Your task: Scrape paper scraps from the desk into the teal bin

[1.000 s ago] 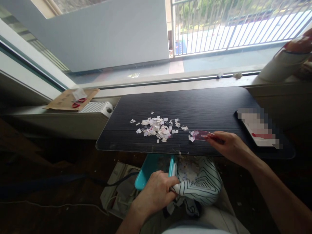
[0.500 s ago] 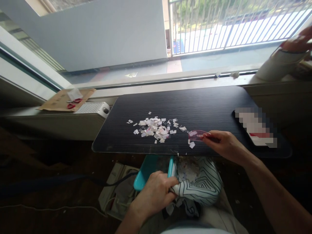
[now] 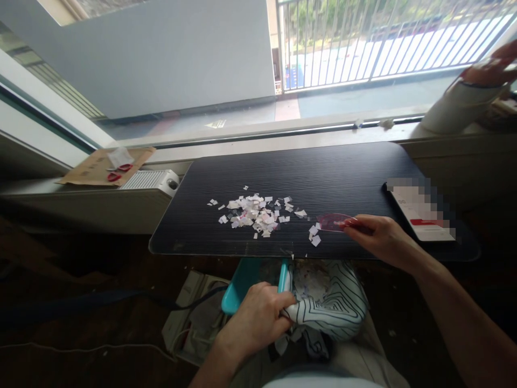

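Observation:
My right hand is closed on one end of a flat, see-through pink plastic piece with a rounded tip, held low over the dark tabletop. Several small white paper scraps lie just left of its tip. Farther left is a loose pile of cut paper bits. Below the table's front edge, my left hand grips the edge of a white cloth bag with black lines, against the rim of a teal container. More paper bits show inside the bag's mouth.
A phone lies on the table's right side. Red-handled scissors rest on a brown envelope on the left sill, beside a white radiator. A pale box with a cable stands under the table. Another person's hand is at upper right.
My right hand has moved slightly right with the pink plastic piece, away from the small scraps, which now lie uncovered beside its tip. My left hand keeps its grip.

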`<state>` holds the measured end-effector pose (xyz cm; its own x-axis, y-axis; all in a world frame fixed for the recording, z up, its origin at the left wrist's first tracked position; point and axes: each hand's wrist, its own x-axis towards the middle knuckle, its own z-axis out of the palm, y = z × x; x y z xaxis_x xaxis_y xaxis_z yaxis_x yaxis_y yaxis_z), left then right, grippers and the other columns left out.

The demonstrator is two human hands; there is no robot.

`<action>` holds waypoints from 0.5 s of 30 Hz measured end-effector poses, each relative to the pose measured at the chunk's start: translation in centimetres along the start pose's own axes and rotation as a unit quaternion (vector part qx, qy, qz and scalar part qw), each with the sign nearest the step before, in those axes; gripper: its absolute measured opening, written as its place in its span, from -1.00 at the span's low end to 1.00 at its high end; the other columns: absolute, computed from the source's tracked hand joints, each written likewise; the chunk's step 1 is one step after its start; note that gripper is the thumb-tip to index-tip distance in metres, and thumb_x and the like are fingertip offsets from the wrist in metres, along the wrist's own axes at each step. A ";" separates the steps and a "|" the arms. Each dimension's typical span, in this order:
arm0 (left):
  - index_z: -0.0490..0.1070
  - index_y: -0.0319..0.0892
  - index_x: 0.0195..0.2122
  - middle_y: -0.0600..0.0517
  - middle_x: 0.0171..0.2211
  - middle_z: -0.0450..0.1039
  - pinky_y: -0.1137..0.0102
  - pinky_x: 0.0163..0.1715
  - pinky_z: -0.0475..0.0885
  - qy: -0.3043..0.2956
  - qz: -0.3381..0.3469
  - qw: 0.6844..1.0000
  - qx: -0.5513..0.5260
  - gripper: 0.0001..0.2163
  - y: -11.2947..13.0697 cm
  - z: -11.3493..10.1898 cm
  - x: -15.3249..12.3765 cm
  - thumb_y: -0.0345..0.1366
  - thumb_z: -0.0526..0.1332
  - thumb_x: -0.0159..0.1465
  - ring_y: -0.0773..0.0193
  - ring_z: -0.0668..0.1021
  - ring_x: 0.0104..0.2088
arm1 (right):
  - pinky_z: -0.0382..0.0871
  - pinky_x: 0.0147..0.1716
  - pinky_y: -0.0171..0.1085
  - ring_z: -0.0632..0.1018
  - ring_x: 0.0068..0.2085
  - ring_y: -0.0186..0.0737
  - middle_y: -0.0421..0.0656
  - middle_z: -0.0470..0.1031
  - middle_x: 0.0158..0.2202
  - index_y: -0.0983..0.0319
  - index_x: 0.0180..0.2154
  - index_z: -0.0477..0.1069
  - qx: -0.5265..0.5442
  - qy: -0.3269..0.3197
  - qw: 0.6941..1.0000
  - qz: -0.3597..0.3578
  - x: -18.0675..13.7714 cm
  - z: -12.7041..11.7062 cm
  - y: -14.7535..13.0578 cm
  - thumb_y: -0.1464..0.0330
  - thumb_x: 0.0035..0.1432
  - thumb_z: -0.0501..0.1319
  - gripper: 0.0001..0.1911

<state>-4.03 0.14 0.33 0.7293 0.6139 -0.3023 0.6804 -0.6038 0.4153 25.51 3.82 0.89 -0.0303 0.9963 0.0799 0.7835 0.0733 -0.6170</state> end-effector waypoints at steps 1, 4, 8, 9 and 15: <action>0.34 -0.13 -0.44 0.11 -0.56 0.35 0.41 -0.41 0.14 0.000 0.001 1.000 0.001 -0.96 0.0 0.0 0.0 -0.39 0.13 0.13 0.26 0.40 -0.46 | 0.21 -0.58 -0.37 0.43 -0.52 -0.31 -0.19 0.50 -0.52 0.24 -0.35 0.53 0.001 -0.007 1.000 0.002 -0.1 0.0 0.0 0.16 0.11 0.13 -0.68; 0.34 -0.13 -0.44 0.11 -0.55 0.35 0.41 -0.41 0.14 -0.002 0.002 1.000 0.002 -0.96 0.0 -0.1 0.0 -0.39 0.13 0.13 0.26 0.40 -0.46 | 0.24 -0.55 -0.37 0.46 -0.48 -0.29 -0.17 0.53 -0.46 0.25 -0.32 0.54 0.012 -0.001 1.000 0.010 -0.1 0.1 -0.1 0.16 0.10 0.14 -0.67; 0.35 -0.12 -0.42 0.11 -0.55 0.36 0.41 -0.41 0.15 0.000 0.004 1.000 -0.003 -0.96 -0.1 0.0 0.0 -0.38 0.13 0.14 0.26 0.39 -0.46 | 0.28 -0.50 -0.36 0.48 -0.44 -0.27 -0.16 0.55 -0.42 0.25 -0.31 0.55 0.032 -0.013 0.999 0.008 0.0 0.3 -0.6 0.17 0.09 0.15 -0.68; 0.35 -0.12 -0.43 0.11 -0.55 0.35 0.41 -0.41 0.14 0.001 0.004 1.000 -0.004 -0.96 -0.1 0.0 0.0 -0.38 0.13 0.14 0.26 0.39 -0.46 | 0.28 -0.51 -0.36 0.48 -0.45 -0.26 -0.17 0.55 -0.43 0.25 -0.33 0.55 0.034 -0.027 0.999 0.006 -0.1 0.2 -0.8 0.17 0.09 0.14 -0.68; 0.33 -0.13 -0.45 0.11 -0.56 0.33 0.41 -0.42 0.12 0.005 0.003 1.000 -0.003 -0.95 -0.1 0.3 -0.2 -0.37 0.13 0.14 0.26 0.38 -0.47 | 0.29 -0.48 -0.36 0.48 -0.41 -0.25 -0.17 0.55 -0.41 0.24 -0.31 0.55 0.048 -0.064 0.997 0.008 -0.9 -0.4 -1.3 0.18 0.10 0.14 -0.69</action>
<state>-4.20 -0.06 0.03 0.7322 0.6159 -0.2909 0.6759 -0.6042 0.4220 24.73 2.77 1.94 -0.1020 0.9944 -0.0265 0.7220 0.0557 -0.6897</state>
